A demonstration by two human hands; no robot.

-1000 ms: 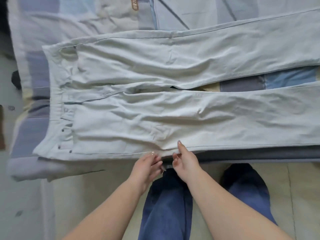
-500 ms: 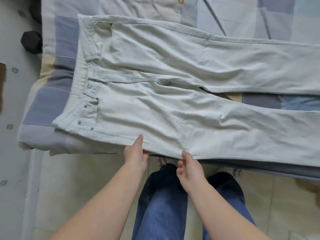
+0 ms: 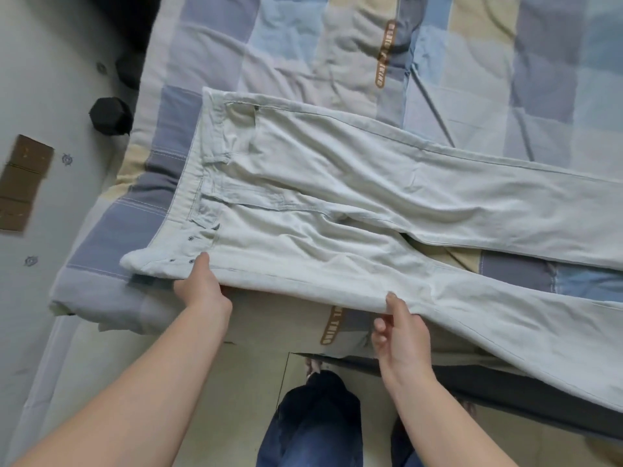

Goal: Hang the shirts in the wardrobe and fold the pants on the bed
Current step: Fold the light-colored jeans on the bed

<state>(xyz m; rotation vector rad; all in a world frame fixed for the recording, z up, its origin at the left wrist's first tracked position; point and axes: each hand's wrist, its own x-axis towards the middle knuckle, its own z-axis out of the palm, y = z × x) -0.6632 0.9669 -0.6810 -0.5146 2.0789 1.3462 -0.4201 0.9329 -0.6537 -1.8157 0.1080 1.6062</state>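
Pale grey-green pants (image 3: 337,210) lie spread on the bed, waistband to the left, both legs running off to the right. My left hand (image 3: 202,291) pinches the near side seam by the riveted pocket and has lifted that edge off the quilt. My right hand (image 3: 399,328) pinches the same near edge farther right, on the thigh of the near leg, thumb on top and the fingers tucked under the cloth. The far leg lies flat on the quilt.
The bed carries a checked quilt (image 3: 303,45) in blue, grey and cream. Its near edge runs just in front of my blue-jeaned legs (image 3: 313,423). On the pale floor at the left stand a black object (image 3: 109,116) and a brown cardboard piece (image 3: 23,183).
My hands have spread apart along the near seam, the left going toward the waistband. The near edge of the pants is now lifted off the bed. The view has swung to the left.
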